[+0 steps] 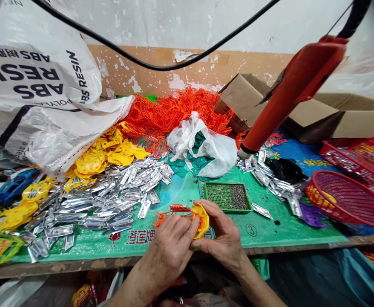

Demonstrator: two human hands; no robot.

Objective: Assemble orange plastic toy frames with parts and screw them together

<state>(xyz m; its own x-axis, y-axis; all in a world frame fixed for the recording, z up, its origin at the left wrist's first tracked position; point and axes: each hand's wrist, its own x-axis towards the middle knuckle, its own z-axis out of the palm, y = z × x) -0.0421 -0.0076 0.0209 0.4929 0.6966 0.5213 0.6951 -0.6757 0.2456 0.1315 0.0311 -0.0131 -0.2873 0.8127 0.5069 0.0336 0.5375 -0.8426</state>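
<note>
My right hand (220,234) grips the right side of a yellow plastic part (202,221), thumb below and fingers above. Against the part's left side, the pinched fingers of my left hand (174,241) press on its inner face, where some orange shows. An orange plastic frame (164,216) lies on the green mat just beyond my left hand. Behind my right hand sits a green tray (227,197) with small dark metal pieces at its right end. Silvery metal strips (100,204) are heaped on the left.
Yellow parts (110,149) and a white sack (40,94) are at the left. Orange frames (180,108) pile up behind a white plastic bag (206,145). A red screwdriver-like tool (292,94) hangs at the right, near cardboard boxes (362,121) and a red basket (349,198).
</note>
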